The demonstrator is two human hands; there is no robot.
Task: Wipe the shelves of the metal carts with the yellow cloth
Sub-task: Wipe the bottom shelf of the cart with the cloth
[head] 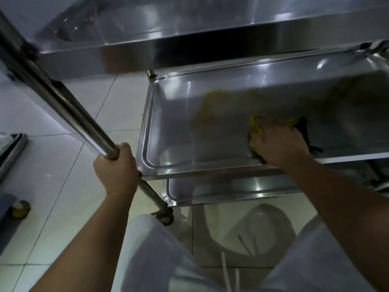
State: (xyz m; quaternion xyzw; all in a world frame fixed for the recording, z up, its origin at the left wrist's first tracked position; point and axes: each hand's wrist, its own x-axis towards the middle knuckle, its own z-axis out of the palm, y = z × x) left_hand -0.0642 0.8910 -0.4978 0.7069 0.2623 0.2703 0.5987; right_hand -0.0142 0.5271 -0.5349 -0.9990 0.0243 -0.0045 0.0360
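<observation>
A metal cart stands in front of me with a shiny middle shelf and a lower shelf beneath it. My right hand presses a yellow cloth onto the middle shelf near its front rim; most of the cloth is hidden under the hand. A yellow blur on the shelf surface to the left is the cloth's reflection. My left hand grips the cart's upright metal post at the front left corner.
The cart's top shelf overhangs at the top of the view. A caster wheel sits on the white tiled floor. A tray edge and a small round object lie at the left. My white trousers fill the bottom.
</observation>
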